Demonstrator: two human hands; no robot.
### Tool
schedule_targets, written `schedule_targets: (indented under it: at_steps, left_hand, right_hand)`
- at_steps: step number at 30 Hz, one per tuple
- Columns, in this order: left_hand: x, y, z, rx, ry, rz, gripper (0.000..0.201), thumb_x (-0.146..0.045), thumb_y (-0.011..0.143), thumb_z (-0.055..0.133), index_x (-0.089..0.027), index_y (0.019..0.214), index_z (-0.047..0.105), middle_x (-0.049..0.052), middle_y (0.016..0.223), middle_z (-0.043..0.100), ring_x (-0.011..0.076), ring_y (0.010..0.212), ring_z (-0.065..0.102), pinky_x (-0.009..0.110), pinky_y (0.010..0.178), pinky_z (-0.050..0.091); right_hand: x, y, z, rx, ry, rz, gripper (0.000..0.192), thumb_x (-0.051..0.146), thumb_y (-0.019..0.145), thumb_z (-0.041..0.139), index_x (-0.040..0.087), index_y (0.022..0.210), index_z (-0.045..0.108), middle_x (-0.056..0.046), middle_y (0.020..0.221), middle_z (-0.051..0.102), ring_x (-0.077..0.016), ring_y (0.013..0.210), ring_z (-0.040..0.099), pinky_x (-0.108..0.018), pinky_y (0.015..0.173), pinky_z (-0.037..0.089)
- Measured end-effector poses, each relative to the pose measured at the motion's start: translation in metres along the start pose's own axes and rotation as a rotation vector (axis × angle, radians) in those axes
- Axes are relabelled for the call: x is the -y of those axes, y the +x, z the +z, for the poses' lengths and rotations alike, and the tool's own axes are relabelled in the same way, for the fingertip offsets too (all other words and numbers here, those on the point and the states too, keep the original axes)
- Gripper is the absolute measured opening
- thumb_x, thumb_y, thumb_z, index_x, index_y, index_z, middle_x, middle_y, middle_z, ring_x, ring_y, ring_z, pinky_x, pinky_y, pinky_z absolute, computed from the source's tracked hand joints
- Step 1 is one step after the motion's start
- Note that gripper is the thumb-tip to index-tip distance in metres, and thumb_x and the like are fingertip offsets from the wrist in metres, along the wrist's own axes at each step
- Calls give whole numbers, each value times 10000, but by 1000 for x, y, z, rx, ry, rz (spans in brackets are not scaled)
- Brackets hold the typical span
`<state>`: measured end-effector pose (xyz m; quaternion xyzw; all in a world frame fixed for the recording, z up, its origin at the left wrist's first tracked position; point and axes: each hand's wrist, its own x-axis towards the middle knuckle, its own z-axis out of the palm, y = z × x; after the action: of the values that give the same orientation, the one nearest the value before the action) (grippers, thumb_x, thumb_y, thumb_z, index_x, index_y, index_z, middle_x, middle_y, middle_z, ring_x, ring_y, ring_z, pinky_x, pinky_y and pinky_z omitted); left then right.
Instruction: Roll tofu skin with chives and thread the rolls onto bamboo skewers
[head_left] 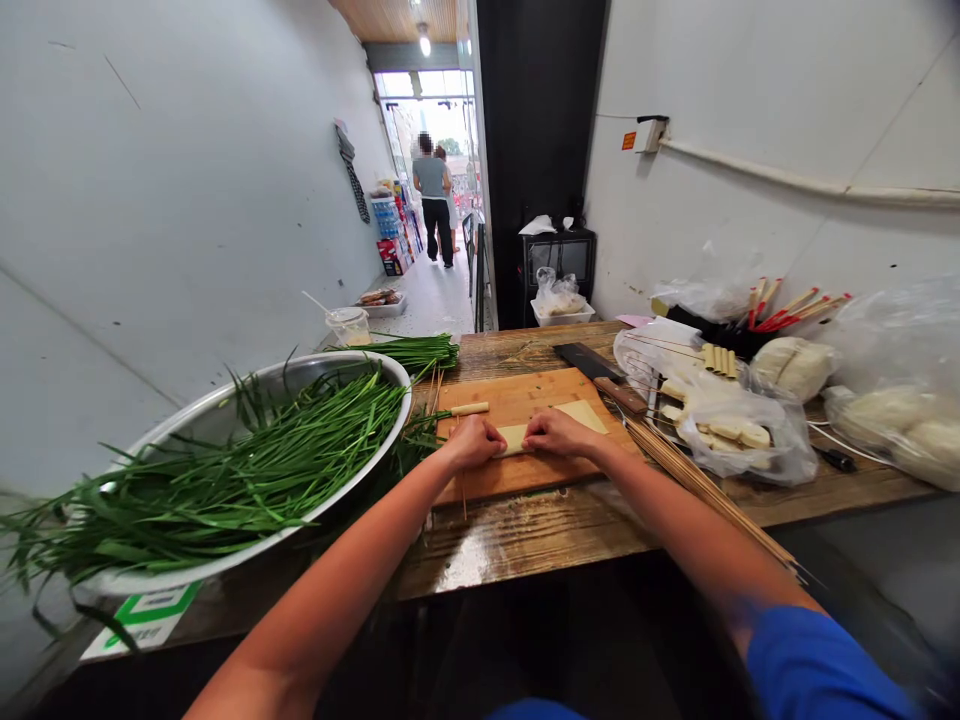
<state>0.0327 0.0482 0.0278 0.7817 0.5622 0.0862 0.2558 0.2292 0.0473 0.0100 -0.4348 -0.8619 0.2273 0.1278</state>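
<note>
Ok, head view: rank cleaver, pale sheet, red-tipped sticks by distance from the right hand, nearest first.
1. Pale sheet: touching the right hand.
2. Cleaver: beyond the hand, slightly right.
3. Red-tipped sticks: far right, toward the back.

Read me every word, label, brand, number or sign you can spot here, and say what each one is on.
No text can be read here.
Green-and-white card below the metal basin: markings too blurred to read.
Orange sticker on the right-hand wall: too small to read.
Red box near the doorway: any printing is too small to read.
</note>
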Motion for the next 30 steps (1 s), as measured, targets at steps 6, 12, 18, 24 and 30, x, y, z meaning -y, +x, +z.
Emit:
schedule_targets:
  at_steps: [6, 12, 18, 24, 30]
  left_hand:
    - [5, 7, 3, 4, -12, 5, 229, -288, 642, 587, -134, 715, 740, -16, 482, 555, 105, 508, 464, 204, 501, 332]
    - [4, 6, 4, -10, -20, 22, 226, -292, 641, 589, -132, 705, 736, -8, 471, 558, 116, 523, 482, 203, 497, 346]
    - [-2, 3, 2, -26, 45, -26, 216, -300, 650, 589, -147, 699, 733, -5, 478, 572, 129, 565, 514, 208, 530, 361]
    - [-5, 2, 1, -23, 86, -39, 189, -294, 660, 605, -159, 702, 731, -1, 507, 593, 151, 619, 544, 236, 590, 374]
    - [-7, -17, 12, -288, 266, 171, 190, -221, 782, 553, -173, 676, 703, 56, 716, 665, 205, 806, 541, 342, 761, 343]
  right_hand:
    - [23, -20, 23, -304, -591, -259, 211, 176, 898, 427, 129, 916, 632, -110, 882, 592, -198, 865, 496, -344, 828, 363]
    - [18, -25, 40, -342, -681, -370, 245, 158, 921, 373, 127, 990, 606, -93, 862, 579, -200, 845, 476, -349, 813, 362]
    - [14, -20, 39, -315, -663, -349, 248, 168, 923, 377, 122, 969, 616, -92, 842, 582, -196, 830, 471, -345, 802, 348]
    - [12, -8, 30, -256, -562, -308, 214, 204, 889, 461, 158, 815, 656, -66, 817, 601, -168, 796, 474, -295, 741, 336]
    - [12, -6, 22, -251, -485, -284, 227, 219, 849, 509, 166, 690, 662, -56, 832, 612, -155, 780, 474, -271, 688, 317]
